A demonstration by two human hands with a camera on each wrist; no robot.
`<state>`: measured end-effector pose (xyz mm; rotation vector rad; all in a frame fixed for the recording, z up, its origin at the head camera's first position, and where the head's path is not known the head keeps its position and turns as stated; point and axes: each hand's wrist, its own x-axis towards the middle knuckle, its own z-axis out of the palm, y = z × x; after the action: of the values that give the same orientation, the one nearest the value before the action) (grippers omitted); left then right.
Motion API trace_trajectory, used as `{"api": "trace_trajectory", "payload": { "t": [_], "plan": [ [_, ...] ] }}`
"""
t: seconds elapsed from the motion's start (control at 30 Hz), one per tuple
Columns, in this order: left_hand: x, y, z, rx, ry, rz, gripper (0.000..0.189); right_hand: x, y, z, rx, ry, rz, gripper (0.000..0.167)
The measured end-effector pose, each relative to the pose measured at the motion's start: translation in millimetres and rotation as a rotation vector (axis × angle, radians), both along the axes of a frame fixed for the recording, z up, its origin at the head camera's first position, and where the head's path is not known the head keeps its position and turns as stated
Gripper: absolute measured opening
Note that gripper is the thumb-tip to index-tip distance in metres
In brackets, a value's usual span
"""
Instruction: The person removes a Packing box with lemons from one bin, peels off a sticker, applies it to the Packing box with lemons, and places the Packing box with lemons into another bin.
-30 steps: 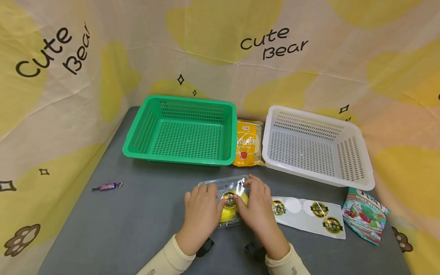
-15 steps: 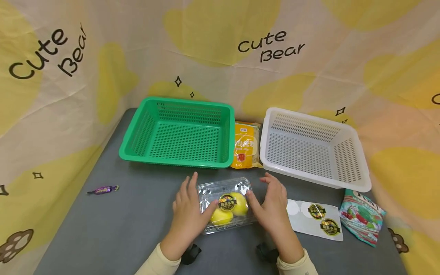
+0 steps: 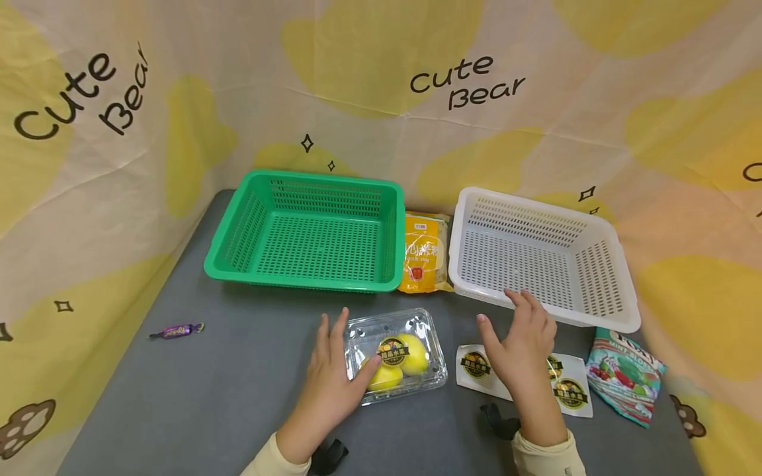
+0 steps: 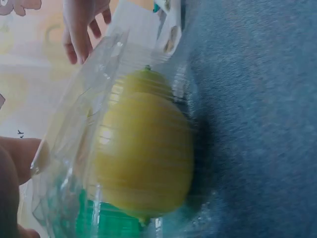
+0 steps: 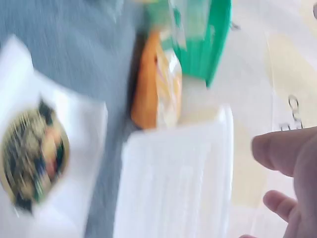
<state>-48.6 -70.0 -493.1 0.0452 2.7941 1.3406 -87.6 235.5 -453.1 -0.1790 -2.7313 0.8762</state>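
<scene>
A lidded clear plastic box (image 3: 370, 325) holds yellow lemons (image 3: 415, 357) and has a black-and-gold round sticker (image 3: 393, 352) on its lid. My left hand (image 3: 330, 380) lies at the box's left side with fingers extended and the thumb over the lid. In the left wrist view a large lemon (image 4: 143, 158) shows through the wall. My right hand (image 3: 525, 347) is apart from the box, over the white sticker sheet (image 3: 474, 381), fingers spread and holding nothing. It hides the sheet's middle. The right wrist view is blurred.
A green basket (image 3: 303, 282) stands behind the box. The white basket (image 3: 536, 204) is at back right, an orange food packet (image 3: 424, 254) between them. A teal candy bag (image 3: 628, 378) lies far right. One purple wrapped candy (image 3: 176, 331) lies at left.
Both hands have come off the top of the lid, uncovering the sticker. My right hand has moved right, from the box to over the sticker sheet. The left stays beside the box.
</scene>
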Motion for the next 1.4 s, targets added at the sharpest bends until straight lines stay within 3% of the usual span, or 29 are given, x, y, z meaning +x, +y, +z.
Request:
{"api": "trace_trajectory", "payload": {
  "t": [0.13,0.37,1.0,1.4],
  "plan": [
    [3.6,-1.2,-1.7,0.011,-0.005,0.002,0.094,-2.9,21,7.7,0.022,-0.072,-0.057,0.073],
    [6.8,-4.2,-4.2,0.024,0.000,0.007,0.085,-5.5,49,15.4,0.016,-0.128,-0.088,0.078],
    [8.4,-3.6,-14.7,0.067,-0.068,-0.010,0.076,-12.1,87,-3.1,0.041,-0.264,-0.158,0.085],
    [10.5,-0.9,-13.6,0.125,-0.062,-0.021,0.074,-13.3,86,-15.3,0.013,-0.185,-0.158,0.066]
  ]
}}
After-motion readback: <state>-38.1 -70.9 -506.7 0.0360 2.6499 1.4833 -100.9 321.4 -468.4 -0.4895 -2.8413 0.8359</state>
